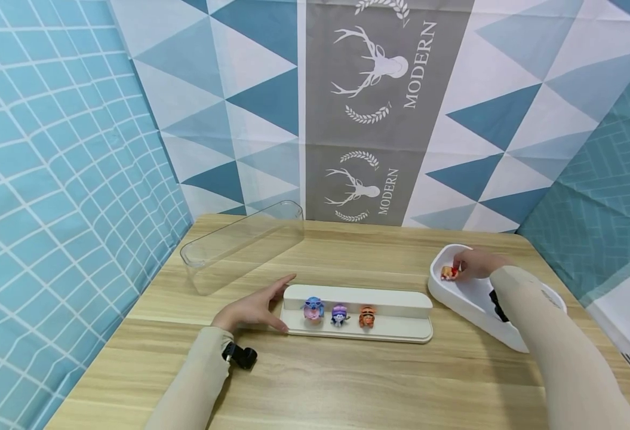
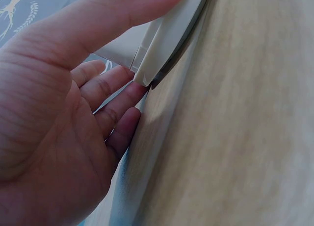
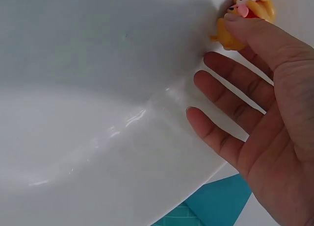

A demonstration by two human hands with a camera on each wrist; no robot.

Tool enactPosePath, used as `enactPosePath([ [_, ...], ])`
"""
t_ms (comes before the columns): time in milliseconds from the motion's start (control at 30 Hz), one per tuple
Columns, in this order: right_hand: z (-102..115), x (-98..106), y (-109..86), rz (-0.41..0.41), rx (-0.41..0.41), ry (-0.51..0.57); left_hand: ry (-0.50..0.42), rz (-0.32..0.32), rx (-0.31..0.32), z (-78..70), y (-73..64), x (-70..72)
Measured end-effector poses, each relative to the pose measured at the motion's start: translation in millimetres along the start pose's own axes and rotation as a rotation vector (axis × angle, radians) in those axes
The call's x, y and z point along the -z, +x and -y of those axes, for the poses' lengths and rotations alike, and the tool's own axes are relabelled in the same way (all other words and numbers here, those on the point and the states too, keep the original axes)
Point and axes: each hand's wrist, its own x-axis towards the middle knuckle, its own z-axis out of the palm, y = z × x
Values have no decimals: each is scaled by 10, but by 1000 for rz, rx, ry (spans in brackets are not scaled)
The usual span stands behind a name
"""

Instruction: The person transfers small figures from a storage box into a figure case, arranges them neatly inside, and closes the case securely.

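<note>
My right hand reaches into a white tray with raised walls. Its thumb and index finger pinch a small yellow-and-red bear figurine with a pink figure on it; the other fingers extend loosely. At the left end of a cream two-step display base, my left hand rests with fingers spread, thumb at the front corner and fingertips round the end. On the base's lower step stand a blue-and-pink figurine, a purple figurine and an orange striped figurine.
A clear plastic cover lies at the back left of the wooden table. Patterned cloth hangs behind the table, and blue tiled cloth runs along its left side.
</note>
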Motion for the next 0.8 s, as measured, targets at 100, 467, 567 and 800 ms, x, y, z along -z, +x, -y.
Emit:
enactPosePath([
  [100,-4,2,1,-4,-12,15,-4,1,1,3,3,7],
  [467,-57,-13,-18,-68,-56,148,12,-6,16,7,9,7],
  [567,-81,-20,-34,-80,-74,197,17,-5,17,13,15,11],
  [800,-121,-17,-88,-94,-97,311,6,-2,13,25,14,6],
])
